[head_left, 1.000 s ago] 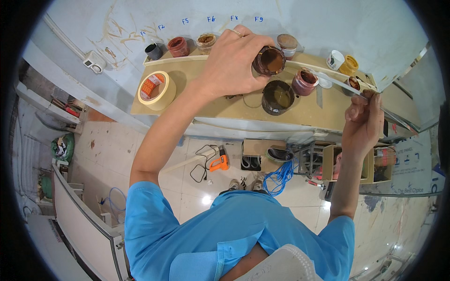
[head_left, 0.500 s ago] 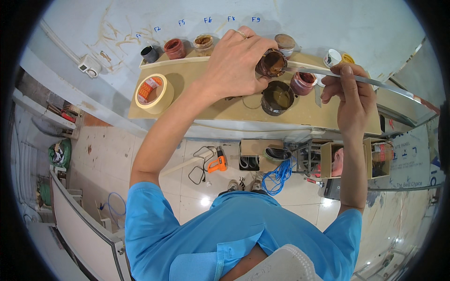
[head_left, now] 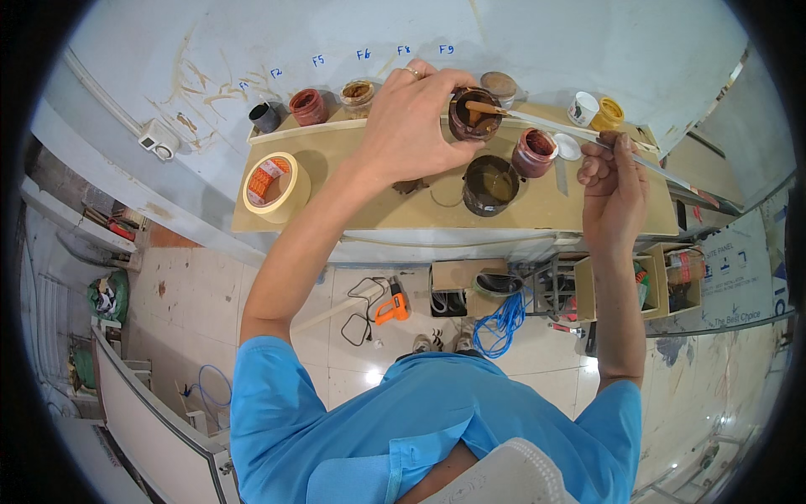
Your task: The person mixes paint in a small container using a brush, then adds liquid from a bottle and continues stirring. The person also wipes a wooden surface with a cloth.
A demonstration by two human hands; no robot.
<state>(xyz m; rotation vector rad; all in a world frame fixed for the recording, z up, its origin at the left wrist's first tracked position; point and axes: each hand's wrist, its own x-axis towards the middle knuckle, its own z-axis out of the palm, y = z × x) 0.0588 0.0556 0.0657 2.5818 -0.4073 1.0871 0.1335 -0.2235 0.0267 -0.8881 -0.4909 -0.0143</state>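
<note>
On the tan shelf (head_left: 369, 212), left to right:

- Black cup (head_left: 264, 119), uncovered.
- Roll of tape (head_left: 295, 200), cream, lying in front of the cup.
- Red jar (head_left: 309, 107), uncovered.
- Ochre jar (head_left: 358, 99), uncovered, partly filled.
- Left hand (head_left: 409, 126): fingers and thumb clasping the dark jar (head_left: 475, 128), its mouth tipped toward the wearer.
- Dark pot (head_left: 491, 186): wide, standing uncovered below the held jar; olive-brown inside.
- Lidded jar (head_left: 499, 84), behind.
- Crimson jar (head_left: 535, 153), uncovered.
- Pale strip (head_left: 550, 123): long, flat; its brown-coated end sits inside the dark jar.
- Grey scraper (head_left: 562, 176), lying flat.
- White lid (head_left: 567, 147).
- White cup (head_left: 583, 109).
- Yellow jar (head_left: 609, 113).
- Right hand (head_left: 617, 168): pinching the strip between thumb and fingers.

Condition of work, as judged: strip inserted, brown on its end; that end not yet clear of the jar. Whether any of this brown is in the pot cannot be told.
</note>
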